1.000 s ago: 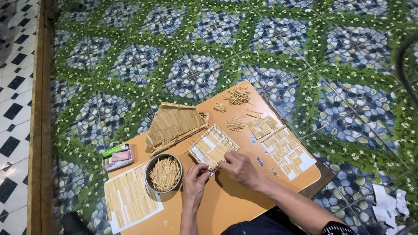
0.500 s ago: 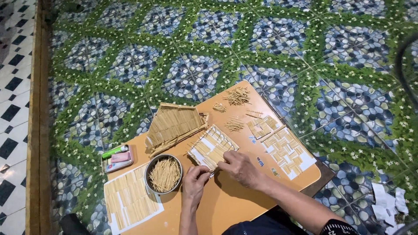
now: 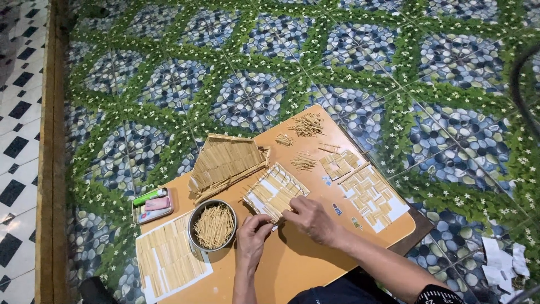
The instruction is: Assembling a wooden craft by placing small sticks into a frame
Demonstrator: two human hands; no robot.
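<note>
A small panel of thin wooden sticks glued on white paper (image 3: 275,190) lies on an orange board (image 3: 315,264). My left hand (image 3: 253,233) pinches at the panel's near corner, fingers closed together. My right hand (image 3: 311,218) rests on the panel's near edge, fingertips pressing its lower right side. Just left of my left hand stands a round metal tin (image 3: 212,226) full of loose sticks. A stick-built roof piece (image 3: 225,163) lies behind the tin.
A larger stick sheet on paper (image 3: 169,259) lies at the board's left end, other stick panels (image 3: 368,194) at the right. Small stick piles (image 3: 307,125) sit at the far edge. A tray with a green tube (image 3: 151,204) rests on the patterned floor. Paper scraps (image 3: 500,262) lie right.
</note>
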